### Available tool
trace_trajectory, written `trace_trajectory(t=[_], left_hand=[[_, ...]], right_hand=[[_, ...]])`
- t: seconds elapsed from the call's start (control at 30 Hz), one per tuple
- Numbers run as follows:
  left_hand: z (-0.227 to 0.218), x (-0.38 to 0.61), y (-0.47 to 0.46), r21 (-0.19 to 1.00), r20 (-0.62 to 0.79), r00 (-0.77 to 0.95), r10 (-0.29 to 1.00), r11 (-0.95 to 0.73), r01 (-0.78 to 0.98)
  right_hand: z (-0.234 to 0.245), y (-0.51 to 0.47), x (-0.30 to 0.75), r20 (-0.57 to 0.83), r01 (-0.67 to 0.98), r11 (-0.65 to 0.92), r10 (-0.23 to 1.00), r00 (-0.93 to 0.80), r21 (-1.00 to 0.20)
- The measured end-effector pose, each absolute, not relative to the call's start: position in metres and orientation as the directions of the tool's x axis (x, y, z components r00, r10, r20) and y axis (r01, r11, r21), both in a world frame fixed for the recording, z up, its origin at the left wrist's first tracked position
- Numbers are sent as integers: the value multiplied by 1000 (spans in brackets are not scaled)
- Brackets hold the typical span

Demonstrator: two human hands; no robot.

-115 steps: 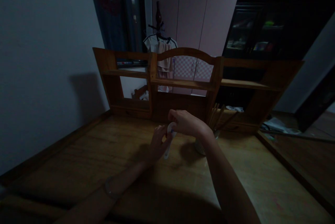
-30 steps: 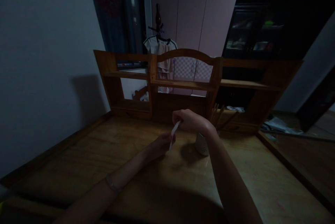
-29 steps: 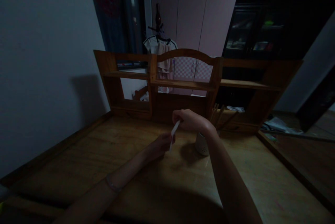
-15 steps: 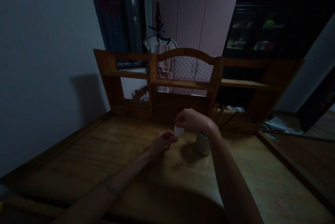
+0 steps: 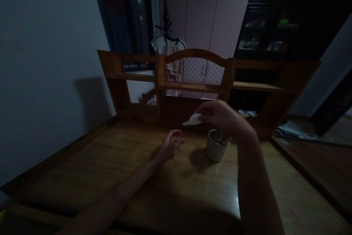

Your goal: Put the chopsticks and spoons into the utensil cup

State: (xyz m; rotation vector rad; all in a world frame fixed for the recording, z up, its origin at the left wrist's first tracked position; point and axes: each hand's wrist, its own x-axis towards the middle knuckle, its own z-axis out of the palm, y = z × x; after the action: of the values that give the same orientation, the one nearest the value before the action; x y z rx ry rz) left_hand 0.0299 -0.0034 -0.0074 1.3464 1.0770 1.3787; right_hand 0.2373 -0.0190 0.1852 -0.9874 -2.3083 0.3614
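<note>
My right hand (image 5: 220,116) is raised above the wooden desk (image 5: 137,176), pinching a small white spoon (image 5: 193,120) whose pale end points left. Just below and right of it stands a white perforated holder cup (image 5: 216,150) with wooden utensils inside. My left hand (image 5: 169,146) hovers low over the desk to the left of the cup. Its fingers are loosely apart and hold nothing. The room is dim.
A wooden shelf hutch (image 5: 192,81) runs along the back of the desk. A grey wall (image 5: 49,62) stands on the left. Behind are a pink wardrobe (image 5: 209,22), a coat stand with clothes (image 5: 168,48) and a dark cabinet (image 5: 275,33).
Both hands held the white spoon together before. My left hand has let go and dropped towards the desk. My right hand has lifted the spoon up and to the right, over the cup.
</note>
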Motion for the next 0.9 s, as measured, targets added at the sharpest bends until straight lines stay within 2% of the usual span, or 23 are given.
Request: trace_trajectory(t=[0.13,0.27,0.4,0.67,0.9], left_hand=[[-12,26,-5,996,88,2,996,-88,-5],[-26,19,1,999,42,-79,996,-42,-3],[-37,13,10,999,13,-113,993,-16,-30],[-42,12,13,998,19,-93,996,-25,-61],[-38,13,12,1000,-6,-95,995,3,-27]], right_hand=[[206,-41,281,505,545,610,789,-350,-575],[206,-41,310,514,636,530,825,-235,-561],[197,-25,316,412,701,452,879,-242,-552],[189,-5,299,265,820,354,930,-256,-449],[169,18,282,120,867,347,938,-326,-357]])
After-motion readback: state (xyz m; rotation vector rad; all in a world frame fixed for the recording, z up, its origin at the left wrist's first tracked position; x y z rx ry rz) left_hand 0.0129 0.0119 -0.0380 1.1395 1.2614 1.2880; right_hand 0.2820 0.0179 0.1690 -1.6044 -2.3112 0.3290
